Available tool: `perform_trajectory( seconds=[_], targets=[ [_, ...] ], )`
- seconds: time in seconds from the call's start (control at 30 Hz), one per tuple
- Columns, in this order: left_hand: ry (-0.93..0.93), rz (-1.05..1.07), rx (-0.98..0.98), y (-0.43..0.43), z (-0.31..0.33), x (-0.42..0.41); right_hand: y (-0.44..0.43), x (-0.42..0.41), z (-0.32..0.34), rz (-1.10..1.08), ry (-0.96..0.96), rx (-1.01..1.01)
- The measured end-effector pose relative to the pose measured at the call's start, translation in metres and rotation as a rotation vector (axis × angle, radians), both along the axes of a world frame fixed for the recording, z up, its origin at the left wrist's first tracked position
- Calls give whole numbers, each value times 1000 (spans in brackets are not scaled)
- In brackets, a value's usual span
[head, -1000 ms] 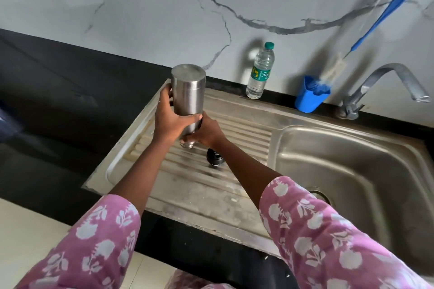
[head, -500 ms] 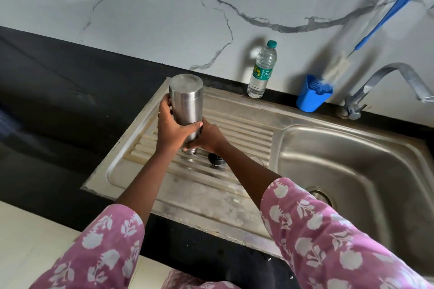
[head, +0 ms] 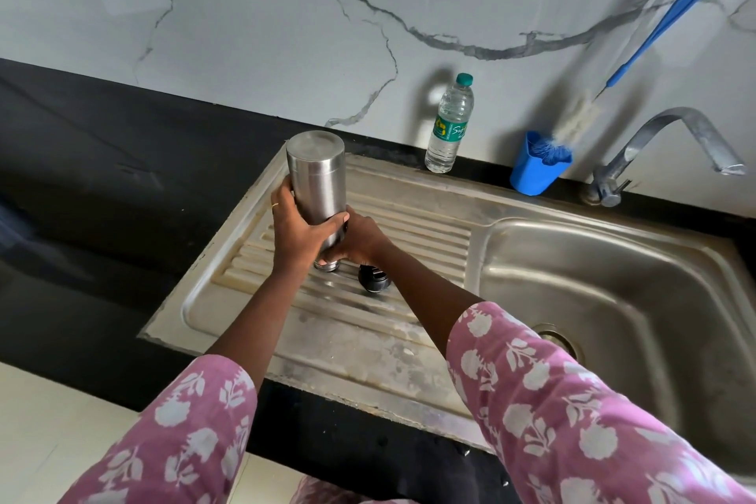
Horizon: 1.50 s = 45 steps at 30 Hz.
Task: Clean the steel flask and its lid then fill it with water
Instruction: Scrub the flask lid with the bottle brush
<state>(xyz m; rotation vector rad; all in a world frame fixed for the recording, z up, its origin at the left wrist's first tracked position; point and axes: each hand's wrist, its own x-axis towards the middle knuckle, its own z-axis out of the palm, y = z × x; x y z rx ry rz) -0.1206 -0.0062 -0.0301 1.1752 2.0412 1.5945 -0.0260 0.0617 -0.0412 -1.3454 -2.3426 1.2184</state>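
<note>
Steel flask [head: 317, 180] is being held upside down over the ribbed drainboard [head: 368, 340] of the sink, its flat base pointing up and its open mouth facing down, right at the ribs. Whether the mouth is touching the metal cannot be told.

The left hand [head: 296, 231] is gripping the lower part of the flask's body, with its fingers [head: 282, 200] curling round the far side and the thumb lying across the front. A thin ring is showing on one finger. The right hand [head: 362, 237] is clasping the flask from the other side, down near the neck, fingers wrapped round it. Both arms are reaching in from pink sleeves [head: 552, 401] with a white flower print.

The black lid [head: 373, 278] is lying on the drainboard just beside the flask's mouth, on the right, apart from both hands.

The sink basin [head: 613, 278] is sitting to the right, with a steel tap [head: 671, 131] rising behind it. A plastic water bottle [head: 449, 127] is standing upright on the black counter [head: 102, 176] against the marble wall [head: 286, 33]. Near it a blue cup [head: 536, 170] is holding a bottle brush [head: 662, 25], whose blue handle is leaning against the wall.
</note>
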Motion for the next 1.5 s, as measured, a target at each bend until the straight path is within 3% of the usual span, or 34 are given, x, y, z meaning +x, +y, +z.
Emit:
perform_trajectory(
  seconds=[0.4, 1.1, 1.23, 1.4, 1.5],
  targets=[
    [27, 17, 44, -6, -4, 3, 3, 1, -2, 36, -8, 25],
    [-106, -57, -5, -11, -13, 4, -3, 13, 11, 82, 24, 4],
    [-83, -9, 89, -16, -11, 11, -3, 16, 14, 91, 38, 27],
    [151, 261, 361, -25, -12, 31, -4, 31, 14, 67, 109, -8],
    [278, 278, 491, -22, -10, 59, -4, 50, 17, -1, 192, 24]
  ],
)
